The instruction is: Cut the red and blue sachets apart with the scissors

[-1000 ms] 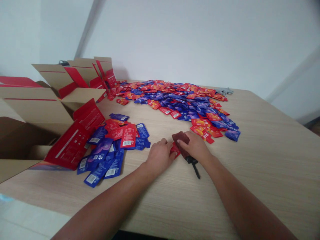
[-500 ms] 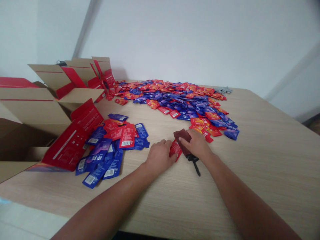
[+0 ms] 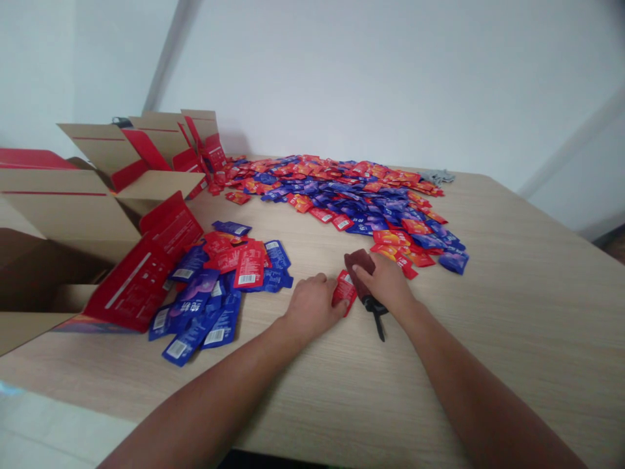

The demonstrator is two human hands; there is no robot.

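Note:
My left hand [image 3: 315, 303] lies low over the table, its fingers and thumb closed on the edges of a red sachet [image 3: 346, 293]. The sachet rests flat, showing white print and part of a pale label. My right hand [image 3: 388, 283] is wrapped round a dark maroon handheld device [image 3: 359, 270] with a black end and a short black strap or cord hanging toward me. The device sits just right of the red sachet, over its edge; whether they touch I cannot tell. What kind of device it is does not show.
A long heap of red and blue sachets [image 3: 342, 189] spreads across the back of the table. To the left lies a smaller pile of sachets [image 3: 209, 306], against an open red-and-brown carton [image 3: 131, 283]. More open cartons [image 3: 156, 140] stand behind. A grey cloth [image 3: 437, 176] lies at the back right.
The maroon device in my right hand has shifted slightly right, and more of the red sachet's face shows. My left hand stays on the sachet.

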